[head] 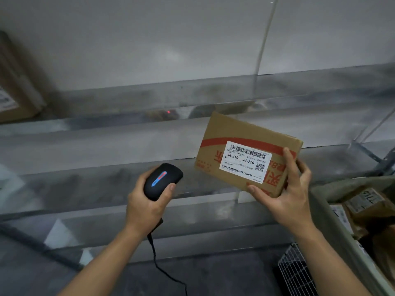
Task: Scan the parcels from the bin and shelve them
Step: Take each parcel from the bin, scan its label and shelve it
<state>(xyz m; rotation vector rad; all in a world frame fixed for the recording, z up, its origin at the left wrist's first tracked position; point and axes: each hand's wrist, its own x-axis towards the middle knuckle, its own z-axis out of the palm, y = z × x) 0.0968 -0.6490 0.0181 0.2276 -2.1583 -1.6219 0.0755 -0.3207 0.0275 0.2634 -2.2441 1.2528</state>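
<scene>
My right hand (286, 195) grips a brown cardboard parcel (239, 133) by its lower right corner, tilted, with its white barcode label (245, 161) facing me. My left hand (145, 201) holds a black corded scanner (162, 180) just left of the parcel; a red and blue strip glows on its top. A small red dot of light (168, 112) shows on the grey metal shelf (106, 142) behind. The bin (333, 231) at the lower right holds more wrapped parcels (363, 201).
Grey metal shelf tiers run across the view in front of a pale wall. Another brown box (15, 90) stands on the shelf at the far left. A white wire basket (295, 272) sits low beside the bin. The scanner's cable (162, 268) hangs down under my left wrist.
</scene>
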